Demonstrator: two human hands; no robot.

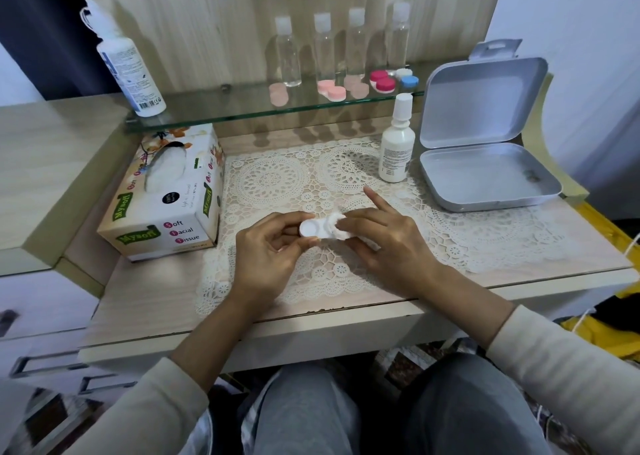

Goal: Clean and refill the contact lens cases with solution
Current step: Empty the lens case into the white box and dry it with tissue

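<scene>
My left hand pinches the left end of a white contact lens case just above the lace mat. My right hand holds a wad of white tissue against the case's right well, with the index finger sticking out straight. A small white solution bottle stands upright beyond my hands. More lens cases sit on the glass shelf: pale pink ones, a red-and-white one and a blue-and-white one.
A tissue box lies to the left of the lace mat. An open grey tin sits at the right. On the glass shelf stand several clear bottles and a large white bottle.
</scene>
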